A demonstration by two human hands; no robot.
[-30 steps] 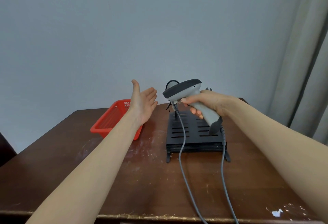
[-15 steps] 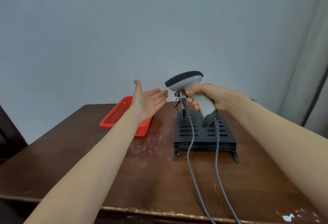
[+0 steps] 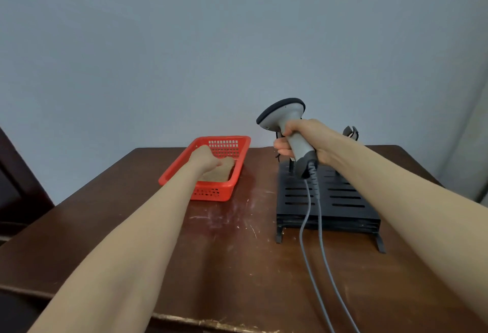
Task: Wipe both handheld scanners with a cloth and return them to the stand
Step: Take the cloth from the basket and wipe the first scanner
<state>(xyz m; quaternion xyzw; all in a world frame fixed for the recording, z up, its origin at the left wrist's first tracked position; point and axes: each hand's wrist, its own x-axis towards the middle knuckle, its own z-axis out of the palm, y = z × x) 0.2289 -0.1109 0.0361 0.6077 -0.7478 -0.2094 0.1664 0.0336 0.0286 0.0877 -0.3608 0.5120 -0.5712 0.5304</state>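
Grey scanner [image 3: 282,113] is held above the stand [image 3: 343,200], my right hand [image 3: 306,140] wrapped round its handle — not wiped yet, I judge. My left hand [image 3: 208,159] is down in the basket [image 3: 211,195] on the tan cloth [image 3: 216,175], though I cannot tell if its fingers have closed on it; both wipes and both returns remain.

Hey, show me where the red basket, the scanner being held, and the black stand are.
red basket [image 3: 208,193]: head view, on its front wall.
handheld scanner [image 3: 286,115]: head view, on its grey head.
black stand [image 3: 343,201]: head view, on its slotted top plate.
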